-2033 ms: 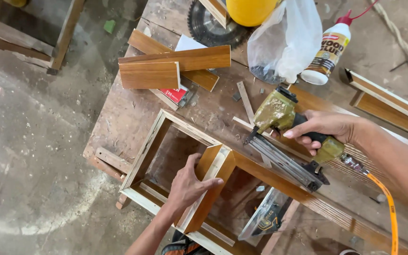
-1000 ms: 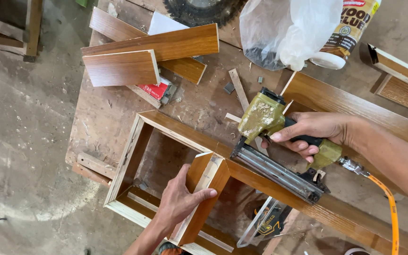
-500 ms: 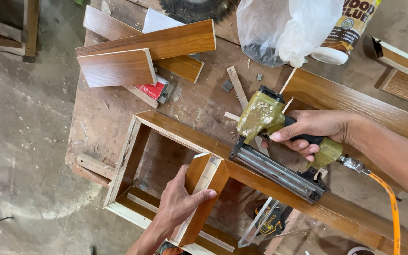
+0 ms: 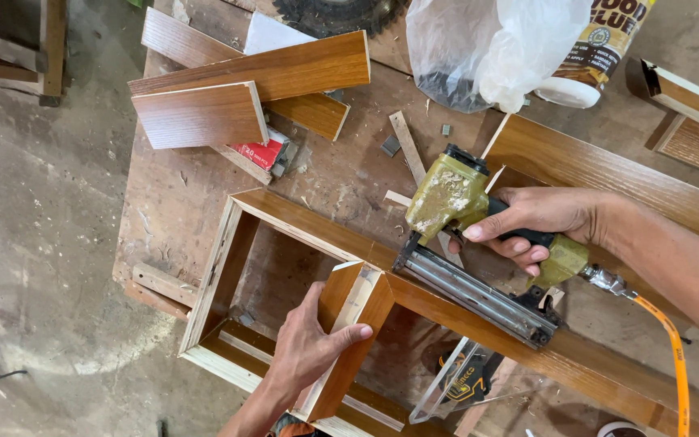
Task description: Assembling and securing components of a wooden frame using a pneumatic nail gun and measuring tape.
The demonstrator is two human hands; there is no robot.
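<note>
Two hands on one joint here, and everything sits around the frame [image 4: 301, 218], the open wooden box lying on the bench [image 4: 163, 218]. The left hand [image 4: 309, 348] is wrapped snug around the divider [image 4: 353, 324], a short board standing on edge across the inside of the frame, thumb on its top edge and fingers down the side. The right hand [image 4: 540, 222] is closed tight on the handle of the nailer [image 4: 467, 243], with an orange hose [image 4: 673, 356] trailing off the back.

The bit that matters: the divider's top end butts against the frame's long rail, and the nailer's nose sits on that rail right beside the butt, just off to the right of it. The nailer's magazine runs along the rail, away from the divider, so the tool's long axis is roughly square to the divider's. The right hand is the nearer one to the joint line; the left is lower down the board. Loose boards [image 4: 244, 89] lie above the frame.
</note>
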